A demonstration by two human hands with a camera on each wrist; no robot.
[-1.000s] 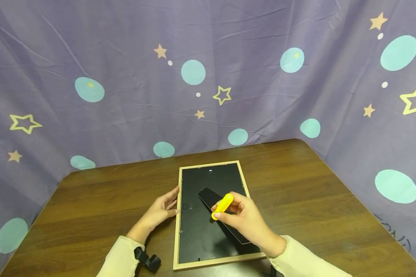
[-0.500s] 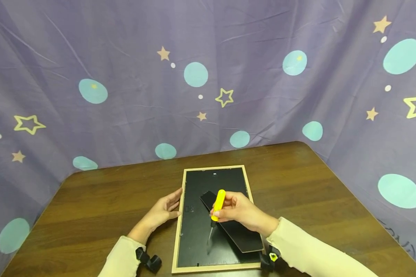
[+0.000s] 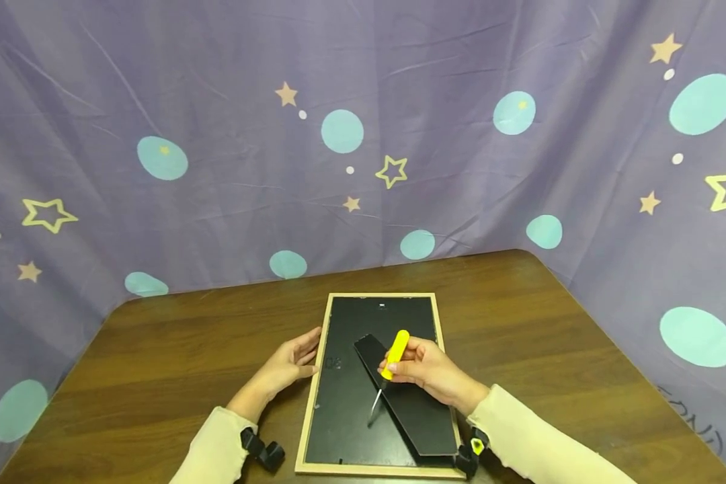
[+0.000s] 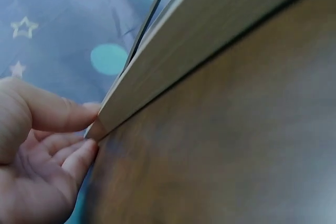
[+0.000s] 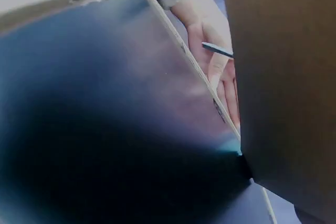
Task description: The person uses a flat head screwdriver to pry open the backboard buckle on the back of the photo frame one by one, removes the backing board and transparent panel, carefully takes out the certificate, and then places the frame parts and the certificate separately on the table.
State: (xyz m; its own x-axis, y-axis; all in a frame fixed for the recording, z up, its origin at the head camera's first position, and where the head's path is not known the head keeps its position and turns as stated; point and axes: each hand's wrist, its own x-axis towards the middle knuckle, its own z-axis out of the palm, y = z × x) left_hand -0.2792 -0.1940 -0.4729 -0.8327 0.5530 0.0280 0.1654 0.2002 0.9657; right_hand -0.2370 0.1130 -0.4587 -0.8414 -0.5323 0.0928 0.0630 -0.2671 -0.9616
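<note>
A picture frame (image 3: 369,470) with a pale wooden rim lies on the table, its black backing board (image 3: 353,319) facing up. From that backing a black easel stand (image 3: 420,410) slants across, its near end raised. My right hand (image 3: 429,368) grips a screwdriver (image 3: 397,353) by its yellow handle, above the stand. Its metal shaft points down toward the backing; whether the tip touches cannot be told. On the left, my left hand (image 3: 287,366) touches the frame's side with thumb and outstretched fingers. The left wrist view shows this thumb (image 4: 63,114) against the rim.
The brown wooden table (image 3: 218,343) extends around the frame. Behind it hangs a purple curtain (image 3: 230,188) with stars and dots. Black straps with small devices (image 3: 263,452) sit at both wrists. The stand's brown underside (image 5: 283,77) fills the right wrist view's right side.
My right hand has tilted the screwdriver, and its shaft now shows. The stand's near end has risen off the backing. The frame has turned slightly clockwise, with my left hand still at its side.
</note>
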